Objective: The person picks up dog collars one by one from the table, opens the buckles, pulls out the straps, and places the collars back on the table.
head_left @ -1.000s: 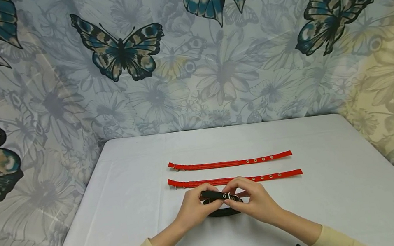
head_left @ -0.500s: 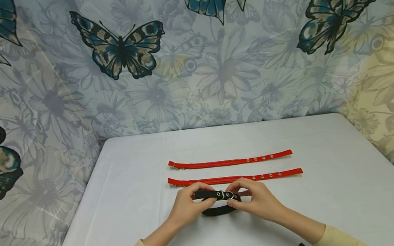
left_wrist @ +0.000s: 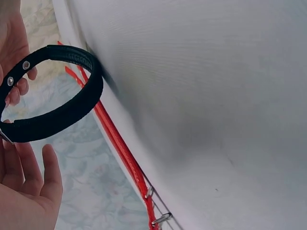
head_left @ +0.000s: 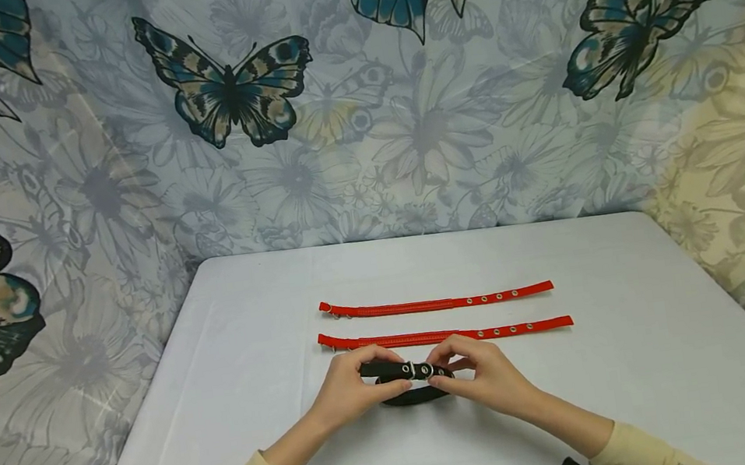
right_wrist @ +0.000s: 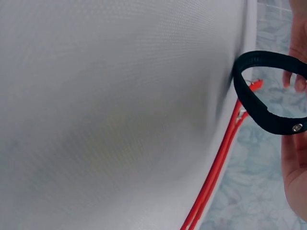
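Observation:
A black collar [head_left: 417, 396] with metal eyelets and a silver buckle [head_left: 412, 369] is bent into a closed loop between my hands, just above the table. My left hand [head_left: 345, 387] pinches the strap's free end left of the buckle. On the other side, my right hand [head_left: 482, 375] pinches the eyelet section between thumb and fingers. In the left wrist view the loop of the black collar [left_wrist: 67, 115] shows its padded band; an eyelet stands out on the collar [right_wrist: 261, 115] in the right wrist view. Fingers cover parts of the strap.
Two red collars, a far one [head_left: 418, 307] and a nearer one [head_left: 401, 340], lie stretched out side by side beyond my hands, eyelets to the right. They rest on a white-covered table [head_left: 643, 354]. Butterfly-patterned fabric [head_left: 364, 171] hangs behind the table.
Both hands drew apart slightly, my left hand shifting left with the strap end. The buckle and eyelets now show more between the fingers, and the buckle sits further left.

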